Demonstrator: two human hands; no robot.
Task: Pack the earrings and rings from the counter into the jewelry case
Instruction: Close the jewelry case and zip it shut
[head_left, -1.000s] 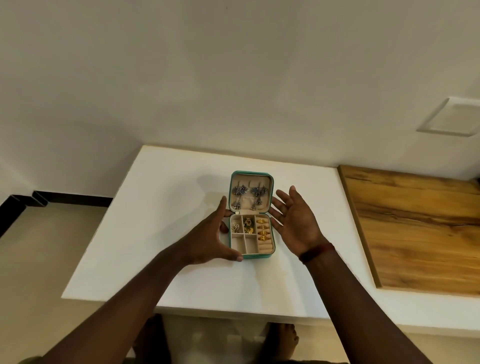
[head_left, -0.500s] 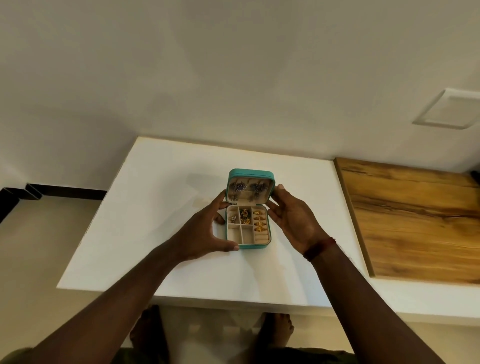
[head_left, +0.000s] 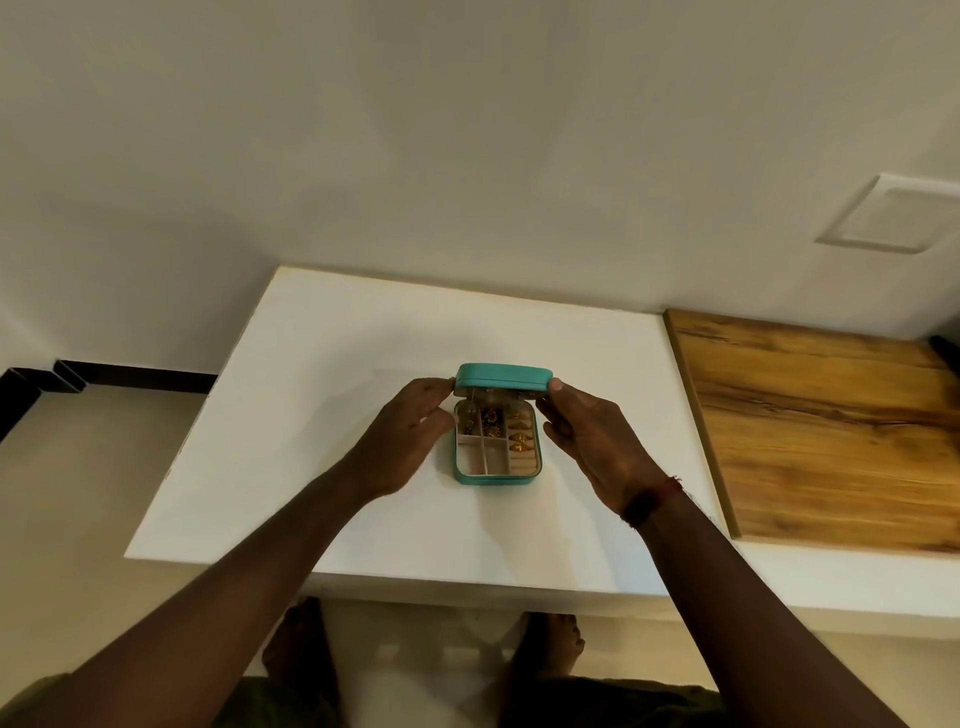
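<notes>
jewelry case (head_left: 497, 479) is showing a teal shell, smooth with a soft sheen, looking like faux leather; its lid (head_left: 503, 376) is showing the same finish. compartments (head_left: 483, 457) inside are looking lined in a matt beige, velvety fabric. rings (head_left: 521, 435) and earrings (head_left: 488, 420) are glinting as polished gold-tone metal. counter (head_left: 322, 395) is reading as smooth matt white. wooden board (head_left: 831, 436) is showing brown grain under a low satin finish. wrist band (head_left: 647, 501) is looking like dark red thread.
</notes>
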